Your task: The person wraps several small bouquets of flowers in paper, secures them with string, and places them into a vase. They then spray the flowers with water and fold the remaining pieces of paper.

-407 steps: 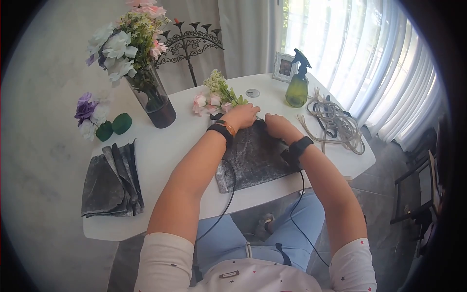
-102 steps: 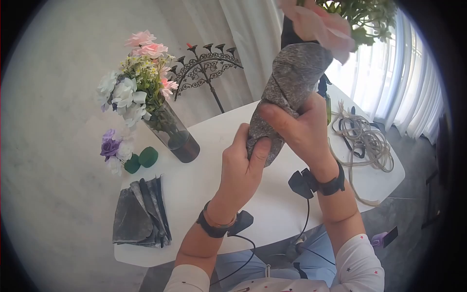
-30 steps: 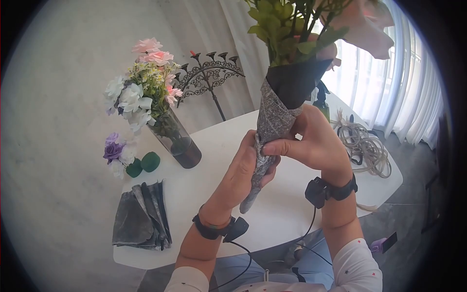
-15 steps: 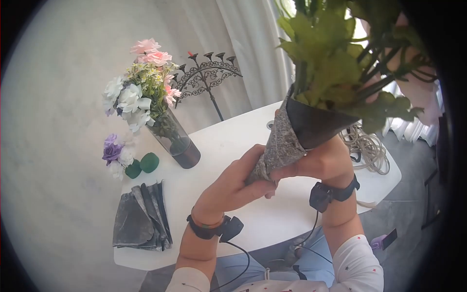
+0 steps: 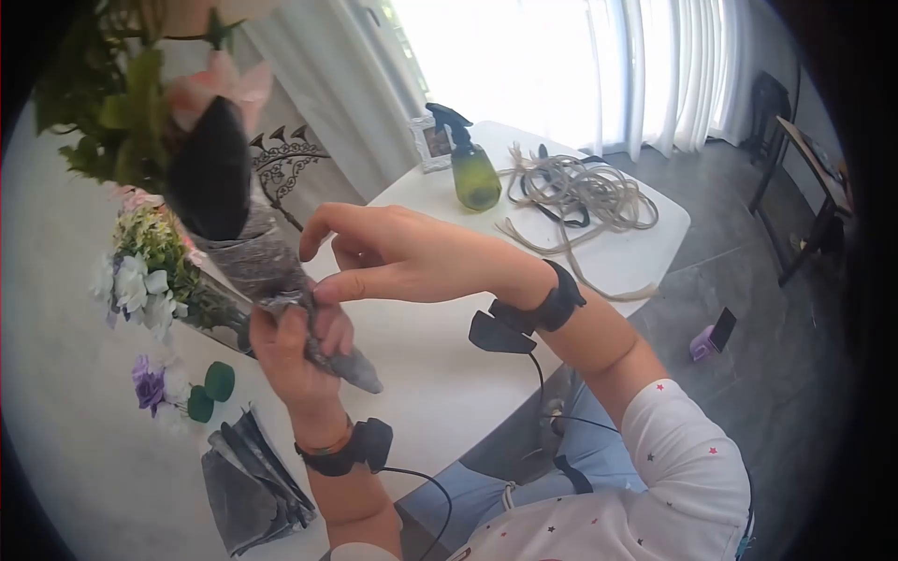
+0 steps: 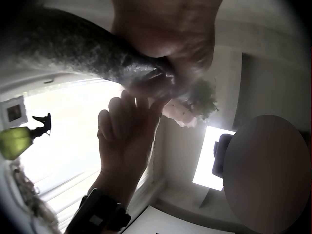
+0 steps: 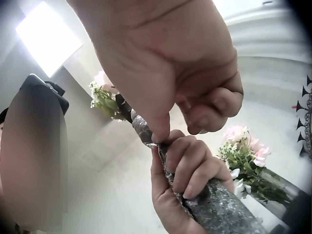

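A bouquet of pink flowers and green leaves stands in a cone of mottled grey wrapping paper with a black inner side, held above the table and leaning left. My left hand grips the narrow lower part, its fingers curled round the paper; the pointed end sticks out below it. My right hand is beside the wrap, thumb tip at the paper just above the left fingers and the index finger bent loosely outward. From the right wrist view, the left hand wraps the cone and the right thumb meets its edge.
On the white table stand a green spray bottle and a picture frame, with a heap of pale cord to their right. Folded grey sheets, loose purple and white flowers and a flower vase are at left.
The sheet and flowers that lay on the table are now a rolled bouquet. Since half a second ago the view has swung right, the bouquet leans left, and the right hand has loosened from it.
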`<state>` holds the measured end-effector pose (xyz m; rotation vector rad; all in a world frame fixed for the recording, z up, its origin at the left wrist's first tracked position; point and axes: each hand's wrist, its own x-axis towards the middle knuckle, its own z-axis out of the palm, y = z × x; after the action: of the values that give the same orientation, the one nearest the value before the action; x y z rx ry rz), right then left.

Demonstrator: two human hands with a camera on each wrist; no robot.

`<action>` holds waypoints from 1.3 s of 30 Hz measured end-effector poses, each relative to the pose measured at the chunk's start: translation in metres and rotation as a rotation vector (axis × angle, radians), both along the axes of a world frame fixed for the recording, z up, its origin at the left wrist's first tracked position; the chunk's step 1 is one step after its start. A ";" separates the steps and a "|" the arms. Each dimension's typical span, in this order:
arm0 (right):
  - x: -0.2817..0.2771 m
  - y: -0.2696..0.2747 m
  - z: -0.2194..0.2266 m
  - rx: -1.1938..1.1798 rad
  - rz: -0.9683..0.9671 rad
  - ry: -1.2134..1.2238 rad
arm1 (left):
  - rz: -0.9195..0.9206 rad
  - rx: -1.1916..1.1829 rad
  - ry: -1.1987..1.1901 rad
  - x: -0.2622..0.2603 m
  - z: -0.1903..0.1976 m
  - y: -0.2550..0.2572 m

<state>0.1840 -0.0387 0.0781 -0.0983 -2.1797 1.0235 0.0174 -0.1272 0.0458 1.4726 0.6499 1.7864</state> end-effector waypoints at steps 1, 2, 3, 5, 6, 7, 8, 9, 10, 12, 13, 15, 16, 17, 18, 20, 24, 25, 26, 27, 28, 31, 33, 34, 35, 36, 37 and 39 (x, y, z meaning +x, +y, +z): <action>0.003 -0.002 -0.002 0.006 -0.079 -0.037 | -0.054 0.026 -0.009 -0.004 0.003 -0.001; 0.007 0.000 -0.003 0.001 -0.089 -0.046 | -0.105 0.053 -0.018 -0.005 0.005 -0.002; 0.012 0.005 -0.006 0.095 -0.133 -0.087 | -0.113 0.047 -0.028 -0.004 0.007 -0.004; 0.024 0.019 -0.013 0.224 -0.230 -0.139 | 0.054 0.179 0.083 -0.001 0.011 -0.010; 0.031 0.030 -0.018 0.274 -0.290 -0.157 | 0.049 0.171 0.067 -0.001 0.013 -0.013; 0.042 0.038 -0.017 0.263 -0.322 -0.217 | 0.067 0.213 0.129 -0.002 0.015 -0.015; 0.052 0.047 -0.017 0.244 -0.340 -0.265 | 0.087 0.256 0.189 -0.002 0.017 -0.018; 0.062 0.058 -0.019 0.205 -0.409 -0.379 | 0.099 0.259 0.182 0.000 0.018 -0.022; 0.074 0.047 -0.008 0.218 -0.478 -0.470 | 0.098 0.252 0.165 0.001 0.020 -0.024; 0.091 0.074 -0.026 0.119 -0.551 -0.657 | 0.129 0.252 0.133 0.004 0.023 -0.027; 0.099 0.081 -0.034 0.122 -0.550 -0.667 | 0.131 0.251 0.122 0.005 0.023 -0.028; 0.118 0.093 -0.050 0.321 -0.602 -0.899 | 0.149 0.214 0.102 0.006 0.025 -0.029; 0.128 0.104 -0.064 0.324 -0.602 -0.905 | 0.150 0.214 0.095 0.005 0.024 -0.030; 0.139 0.119 -0.082 0.332 -0.610 -0.960 | 0.117 0.201 0.096 0.005 0.024 -0.030; 0.148 0.128 -0.098 0.339 -0.619 -1.014 | 0.083 0.189 0.099 0.004 0.024 -0.030; 0.158 0.134 -0.122 0.301 -0.627 -1.063 | 0.080 0.179 0.097 0.003 0.022 -0.029; 0.159 0.121 -0.136 0.145 -0.611 -1.129 | 0.055 0.147 0.090 0.003 0.022 -0.028; 0.157 0.120 -0.140 0.093 -0.600 -1.098 | 0.055 0.149 0.090 0.003 0.022 -0.028; 0.159 0.121 -0.140 0.095 -0.602 -1.099 | 0.045 0.144 0.091 0.004 0.023 -0.028; 0.159 0.123 -0.140 0.157 -0.581 -1.107 | 0.036 0.139 0.091 0.005 0.023 -0.028; 0.156 0.120 -0.136 0.221 -0.559 -1.113 | 0.040 0.143 0.090 0.005 0.022 -0.027; 0.147 0.115 -0.118 0.227 -0.636 -0.793 | 0.053 0.128 0.073 0.005 0.020 -0.023; 0.140 0.118 -0.103 0.248 -0.720 -0.610 | 0.041 0.090 0.049 0.006 0.020 -0.022; 0.135 0.113 -0.093 0.255 -0.712 -0.611 | 0.050 0.094 0.046 0.008 0.019 -0.022; 0.129 0.106 -0.081 0.184 -0.760 -0.504 | 0.065 0.062 0.048 0.011 0.019 -0.021; 0.124 0.099 -0.069 0.113 -0.801 -0.396 | 0.084 0.032 0.049 0.011 0.019 -0.020; 0.118 0.096 -0.059 -0.098 -0.742 -0.306 | 0.064 0.022 0.070 0.008 0.018 -0.017; 0.107 0.093 -0.047 -0.278 -0.594 0.017 | 0.054 0.006 0.089 0.008 0.014 -0.012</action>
<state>0.2910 0.0543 0.0306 -0.8086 -1.8027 0.9536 0.0257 -0.1391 0.0600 1.5596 0.7362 1.7724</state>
